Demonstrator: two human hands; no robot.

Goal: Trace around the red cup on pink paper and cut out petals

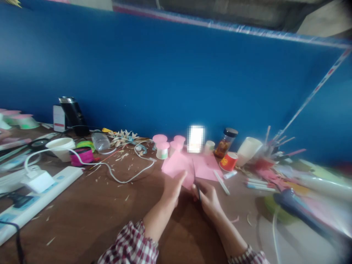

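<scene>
a blue partition (165,73) stands behind my brown counter (115,216). in front of me, pink paper (176,165) spreads near pink-topped cups (162,151). my left hand (171,189) pinches the paper's near edge, thumb on top; my right hand (209,198) is closed around dark scissors (199,195), blades against the paper. right of it sits a red cup (228,161), with a slim white pen (222,184) nearer me.

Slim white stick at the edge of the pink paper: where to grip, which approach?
I'd pinch the near half of the slim white stick across its width, from above. It's long, thin and lying down; its far end overlaps the flat pink paper sheet with a short white cylinder close by, while the near end rests on the brown table.
</scene>
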